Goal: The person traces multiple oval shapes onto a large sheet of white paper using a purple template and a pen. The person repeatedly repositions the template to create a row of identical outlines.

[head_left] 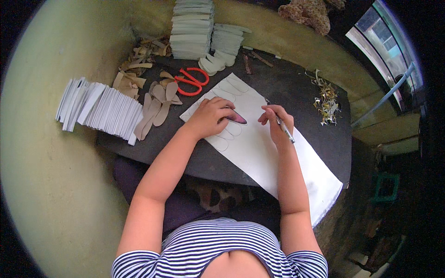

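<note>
A long white sheet [301,162] lies slantwise over the dark table, with several sole-shaped outlines drawn along its left part. My left hand [211,118] presses on a dark sole-shaped template [236,116], fingers closed over it; only its pinkish-purple pointed end shows past the fingers. To the right, my right hand [278,123] grips a slim silver pen [285,129], held a little apart from the template. Red-handled scissors [192,82] rest beyond my left hand, their blades hidden among scraps.
Cut beige sole pieces [160,104] lie left of the sheet, beside a long row of white pieces [104,109]. Tall stacks of pale pieces [191,30] stand at the back wall. Small offcuts [327,102] are heaped at the table's right; brown scraps [148,51] fill the far left corner.
</note>
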Demonstrator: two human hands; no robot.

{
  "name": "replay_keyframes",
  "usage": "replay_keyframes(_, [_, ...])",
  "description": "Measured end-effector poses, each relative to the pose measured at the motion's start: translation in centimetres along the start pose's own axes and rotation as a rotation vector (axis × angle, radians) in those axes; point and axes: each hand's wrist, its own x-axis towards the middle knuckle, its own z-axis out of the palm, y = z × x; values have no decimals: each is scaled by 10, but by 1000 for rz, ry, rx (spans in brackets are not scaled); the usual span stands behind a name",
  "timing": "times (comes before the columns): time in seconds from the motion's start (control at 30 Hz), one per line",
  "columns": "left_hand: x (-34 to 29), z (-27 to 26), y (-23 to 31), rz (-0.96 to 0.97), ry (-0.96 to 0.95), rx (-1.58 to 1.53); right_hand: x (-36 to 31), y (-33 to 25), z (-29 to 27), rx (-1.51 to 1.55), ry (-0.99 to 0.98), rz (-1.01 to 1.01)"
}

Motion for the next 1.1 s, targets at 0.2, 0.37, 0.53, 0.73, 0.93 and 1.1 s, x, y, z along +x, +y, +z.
replay_keyframes(0.2, [-3,-12,16,-55,-35,-7,5,-4,-1,-57,-5,108])
replay_keyframes(0.37, [-9,-7,33,-190,12,3,8,1,-1,-102,-60,62])
replay_keyframes(0.53, [0,-7,80,-546,-37,3,6,-7,6,-218,-54,-156])
replay_keyframes(0.73, [-6,27,103,-423,56,-629,1,-11,6,-137,-203,-3])
replay_keyframes(0.93, [-25,11,88,-584,334,173,-7,-12,33,-398,-260,-151])
replay_keyframes(1.1, [-29,24,84,-659,211,243,-12,-25,45,-497,-286,-153])
